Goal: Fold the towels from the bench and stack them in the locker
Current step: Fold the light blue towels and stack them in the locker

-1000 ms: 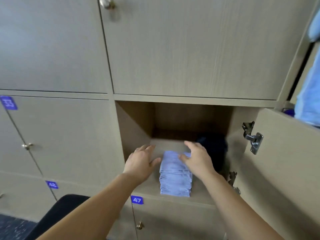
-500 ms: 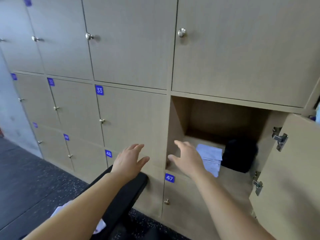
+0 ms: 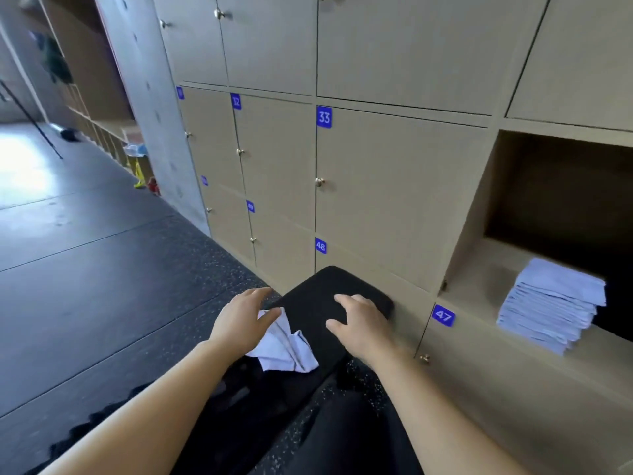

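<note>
A crumpled pale blue towel point(image 3: 284, 351) lies on the black padded bench point(image 3: 329, 303) in front of the lockers. My left hand point(image 3: 241, 317) hovers over the towel's left edge, fingers spread and holding nothing. My right hand point(image 3: 359, 323) is above the bench pad to the right of the towel, fingers loosely spread and empty. At the right, the open locker point(image 3: 479, 269) holds a neat stack of folded pale blue towels point(image 3: 551, 303) near its front edge.
Closed tan locker doors with blue number tags 33 point(image 3: 324, 116), 48 point(image 3: 320, 246) and 47 point(image 3: 443, 315) fill the wall. Something dark sits behind the stack inside the locker. Dark rubber floor point(image 3: 102, 286) stretches left toward a grey concrete pillar point(image 3: 150, 108).
Both hands have pulled out of the locker, leaving the folded stack there, and dropped down left over the bench and its loose towel. The view has swung left.
</note>
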The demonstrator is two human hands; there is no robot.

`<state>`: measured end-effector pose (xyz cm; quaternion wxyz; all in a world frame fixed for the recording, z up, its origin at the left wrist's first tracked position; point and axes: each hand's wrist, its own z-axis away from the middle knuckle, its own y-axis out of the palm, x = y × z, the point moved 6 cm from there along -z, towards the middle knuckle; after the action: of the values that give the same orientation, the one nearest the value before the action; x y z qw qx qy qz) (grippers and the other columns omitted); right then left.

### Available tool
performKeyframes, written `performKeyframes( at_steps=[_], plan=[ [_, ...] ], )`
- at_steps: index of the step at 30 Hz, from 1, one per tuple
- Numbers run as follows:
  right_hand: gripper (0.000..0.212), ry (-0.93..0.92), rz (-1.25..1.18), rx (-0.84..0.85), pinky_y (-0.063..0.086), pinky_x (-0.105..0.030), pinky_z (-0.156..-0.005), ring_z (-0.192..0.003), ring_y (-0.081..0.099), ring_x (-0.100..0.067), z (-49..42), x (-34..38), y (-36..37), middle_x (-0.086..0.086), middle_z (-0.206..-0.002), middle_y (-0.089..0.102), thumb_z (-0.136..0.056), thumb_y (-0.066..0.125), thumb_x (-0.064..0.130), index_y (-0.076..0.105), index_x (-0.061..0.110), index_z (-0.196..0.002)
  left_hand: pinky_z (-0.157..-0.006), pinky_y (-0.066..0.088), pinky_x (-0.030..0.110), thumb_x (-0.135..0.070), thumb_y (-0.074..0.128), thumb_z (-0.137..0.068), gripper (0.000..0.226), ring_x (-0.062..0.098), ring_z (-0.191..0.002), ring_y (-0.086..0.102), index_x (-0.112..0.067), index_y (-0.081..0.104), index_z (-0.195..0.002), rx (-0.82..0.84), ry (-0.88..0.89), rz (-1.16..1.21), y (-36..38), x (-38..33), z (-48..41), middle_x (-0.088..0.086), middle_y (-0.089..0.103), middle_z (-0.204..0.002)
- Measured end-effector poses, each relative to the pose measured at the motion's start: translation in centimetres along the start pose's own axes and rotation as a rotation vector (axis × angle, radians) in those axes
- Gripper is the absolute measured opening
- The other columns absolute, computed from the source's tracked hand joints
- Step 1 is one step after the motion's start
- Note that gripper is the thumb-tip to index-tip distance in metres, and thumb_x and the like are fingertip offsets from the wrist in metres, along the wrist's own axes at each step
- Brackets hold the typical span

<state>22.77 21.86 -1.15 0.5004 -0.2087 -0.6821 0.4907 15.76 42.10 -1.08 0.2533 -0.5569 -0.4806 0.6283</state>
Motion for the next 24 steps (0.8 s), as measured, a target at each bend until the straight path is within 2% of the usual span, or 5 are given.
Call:
performKeyframes(
  at_steps=[5, 10, 17, 20, 24],
  plan=[
    [0.049, -0.018, 0.034, 0.099, 0.039, -0.033, -0.101, -0.128, 0.041, -0.022, -2.0, 0.9, 5.2, -0.003, -0.137, 0.049, -0.095, 0.051, 0.034, 0.044, 0.019, -0.141, -0.106, 0.036, 0.029, -0.039, 0.053, -0.098, 0.053, 0.017, -0.135, 0.043, -0.021, 0.042, -0.147, 0.049, -0.101, 0.023, 2.6, 5.6, 0.1, -0.004, 0.047, -0.148],
    [0.039, -0.037, 0.068, 0.188, 0.041, -0.033, -0.096, -0.120, 0.046, -0.022, -4.1, 0.8, 9.7, -0.002, -0.128, 0.053, -0.095, 0.050, 0.032, 0.051, 0.017, -0.131, -0.102, 0.041, 0.031, -0.039, 0.057, -0.096, 0.053, 0.018, -0.131, 0.049, -0.020, 0.046, -0.144, 0.105, -0.184, 0.029, 6.0, 9.4, -0.7, -0.002, 0.052, -0.144],
    [0.028, -0.104, 0.116, 0.239, 0.043, -0.033, -0.087, -0.114, 0.049, -0.023, -8.0, 2.4, 14.9, -0.001, -0.117, 0.056, -0.095, 0.048, 0.029, 0.055, 0.017, -0.120, -0.101, 0.042, 0.030, -0.034, 0.056, -0.095, 0.049, 0.017, -0.129, 0.049, -0.022, 0.050, -0.142, 0.135, -0.271, 0.031, 8.7, 13.8, -2.6, -0.005, 0.053, -0.141],
    [0.032, -0.132, 0.111, 0.266, 0.043, -0.034, -0.088, -0.114, 0.048, -0.024, -9.8, 3.3, 17.0, -0.002, -0.120, 0.057, -0.095, 0.047, 0.026, 0.055, 0.016, -0.124, -0.100, 0.044, 0.031, -0.034, 0.057, -0.092, 0.048, 0.015, -0.125, 0.052, -0.024, 0.053, -0.138, 0.143, -0.296, 0.032, 9.7, 15.6, -3.5, -0.007, 0.057, -0.137],
    [0.028, -0.157, 0.119, 0.272, 0.040, -0.033, -0.084, -0.110, 0.049, -0.025, -12.0, 4.1, 19.2, -0.004, -0.117, 0.058, -0.095, 0.045, 0.025, 0.054, 0.013, -0.119, -0.098, 0.044, 0.032, -0.032, 0.056, -0.091, 0.048, 0.016, -0.123, 0.052, -0.026, 0.052, -0.138, 0.145, -0.324, 0.017, 10.8, 17.1, -4.8, -0.007, 0.056, -0.136]
  ],
)
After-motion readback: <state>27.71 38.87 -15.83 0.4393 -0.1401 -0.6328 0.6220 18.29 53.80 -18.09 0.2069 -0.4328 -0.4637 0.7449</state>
